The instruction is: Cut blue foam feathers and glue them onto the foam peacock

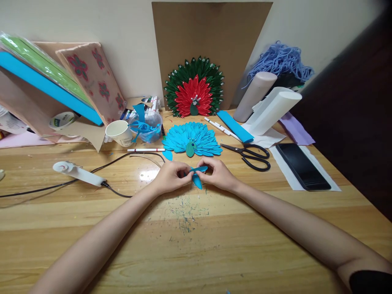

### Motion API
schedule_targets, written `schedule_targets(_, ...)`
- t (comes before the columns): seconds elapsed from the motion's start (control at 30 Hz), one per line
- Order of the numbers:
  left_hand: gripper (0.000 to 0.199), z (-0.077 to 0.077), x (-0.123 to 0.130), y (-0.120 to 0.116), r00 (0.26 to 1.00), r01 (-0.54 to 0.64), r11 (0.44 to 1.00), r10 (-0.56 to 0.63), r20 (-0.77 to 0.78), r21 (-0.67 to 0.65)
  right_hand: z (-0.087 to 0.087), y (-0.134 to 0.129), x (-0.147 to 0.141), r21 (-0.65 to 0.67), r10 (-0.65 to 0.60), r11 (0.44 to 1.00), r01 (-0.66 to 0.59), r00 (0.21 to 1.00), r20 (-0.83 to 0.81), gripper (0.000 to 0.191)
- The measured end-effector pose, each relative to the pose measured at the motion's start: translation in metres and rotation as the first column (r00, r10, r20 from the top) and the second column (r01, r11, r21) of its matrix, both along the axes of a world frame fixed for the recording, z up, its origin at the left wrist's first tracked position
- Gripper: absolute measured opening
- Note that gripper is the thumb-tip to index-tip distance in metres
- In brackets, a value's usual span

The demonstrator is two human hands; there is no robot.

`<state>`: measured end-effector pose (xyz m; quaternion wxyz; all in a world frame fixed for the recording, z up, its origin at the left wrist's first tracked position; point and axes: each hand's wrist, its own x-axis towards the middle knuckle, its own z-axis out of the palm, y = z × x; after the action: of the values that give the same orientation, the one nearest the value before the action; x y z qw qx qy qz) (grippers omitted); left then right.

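Between my two hands are small blue paper petals (197, 182), close above the wooden table. My left hand (172, 176) pinches them from the left, thumb and fingers together. From the right, my right hand (219, 174) closes thumb and finger on the same blue paper; its other fingers are curled. Just beyond my hands lies a blue paper peacock (174, 136) with layered feathers and a green body. A loose blue petal (167, 155) sits by its lower left edge. Black-handled scissors (245, 152) lie to the right of the peacock.
A glue gun (79, 173) with a black cable lies at left. Behind it stand a paper cup (119, 132) and a clear tub (153, 132) of blue scraps. A red-and-green peacock (180, 100) leans on cardboard (211, 32). A phone (303, 167) and paper rolls (277, 112) are at right.
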<state>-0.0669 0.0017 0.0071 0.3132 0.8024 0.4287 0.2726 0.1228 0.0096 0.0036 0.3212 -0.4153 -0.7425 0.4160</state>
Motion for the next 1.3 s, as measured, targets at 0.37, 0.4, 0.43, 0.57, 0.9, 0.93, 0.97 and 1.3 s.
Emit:
schedule_targets(0.37, 0.022, 0.004, 0.001, 0.0, 0.996, -0.07, 0.991, 0.075, 0.039, -0.118, -0.005, 0.003, 0.001, 0.01, -0.056, 0.998, 0.056, 0.998, -0.004, 0.009)
schedule_targets(0.4, 0.022, 0.004, 0.001, 0.001, 0.995, -0.08, 0.986, 0.088, 0.046, -0.145, -0.006, 0.003, 0.001, 0.008, -0.063, 0.998, 0.063, 0.998, -0.007, 0.009)
schedule_targets(0.43, 0.021, 0.005, 0.001, 0.001, 0.993, -0.09, 0.981, 0.101, 0.056, -0.171, -0.006, 0.003, 0.001, 0.002, -0.071, 0.997, 0.071, 0.997, -0.011, 0.009)
schedule_targets(0.57, 0.019, 0.006, 0.002, 0.002, 0.981, -0.129, 0.965, 0.158, 0.114, -0.227, -0.007, 0.004, 0.002, -0.02, -0.103, 0.995, 0.102, 0.994, -0.041, 0.012)
schedule_targets(0.9, 0.03, 0.006, 0.0, 0.003, 0.961, -0.007, 0.906, 0.124, 0.249, -0.424, 0.001, -0.005, 0.004, 0.487, -0.109, 0.867, 0.104, 0.994, -0.017, 0.014)
schedule_targets(0.93, 0.031, 0.007, 0.0, 0.003, 0.961, 0.012, 0.901, 0.11, 0.254, -0.434, 0.001, -0.005, 0.004, 0.51, -0.099, 0.856, 0.085, 0.995, 0.001, 0.015)
schedule_targets(0.97, 0.033, 0.008, -0.001, 0.003, 0.961, 0.026, 0.897, 0.099, 0.258, -0.441, 0.001, -0.005, 0.004, 0.522, -0.093, 0.85, 0.07, 0.995, 0.018, 0.014)
schedule_targets(1.3, 0.035, 0.012, 0.0, 0.003, 0.962, 0.047, 0.876, 0.09, 0.258, -0.481, -0.003, -0.006, 0.005, 0.572, -0.088, 0.82, 0.02, 0.992, 0.092, 0.008)
